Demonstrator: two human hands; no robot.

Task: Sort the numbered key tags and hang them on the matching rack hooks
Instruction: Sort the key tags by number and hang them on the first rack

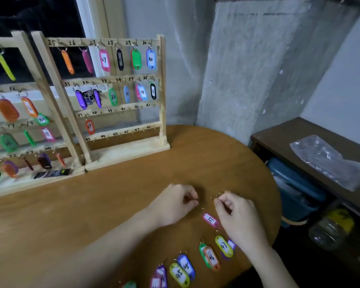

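A round brown wooden table (116,196) is seen against a rough grey concrete wall (247,65); a dark low shelf (283,134) with a crumpled clear plastic bag (324,159) is set to the right, a dark window behind.

Two pale wooden hook racks are stood at the table's far edge. On the right-hand rack (121,146) handwritten numbers 25 to 48 are read along the bars; tags are hung down to hook 37, with 38 to 48 bare. The left-hand rack (25,113) is partly cut off; 12, 17, 18 can be made out.

The left hand (175,202) is curled, thumb against fingertips; what is pinched cannot be told. The right hand (235,213) is closed on thin metal split rings (222,194), seen just beyond its fingertips.

Just under the right hand, toward the wrist, a pink plastic key tag (210,220) is laid flat, long axis diagonal, ring end toward the left hand; its number is blurred. Nearer the body, a yellow tag marked 47 (224,246), an orange tag marked 46 (212,258), a blue tag marked 45 (186,266) and a yellow tag marked 43 (179,275) are laid in a row, rings pointed away.
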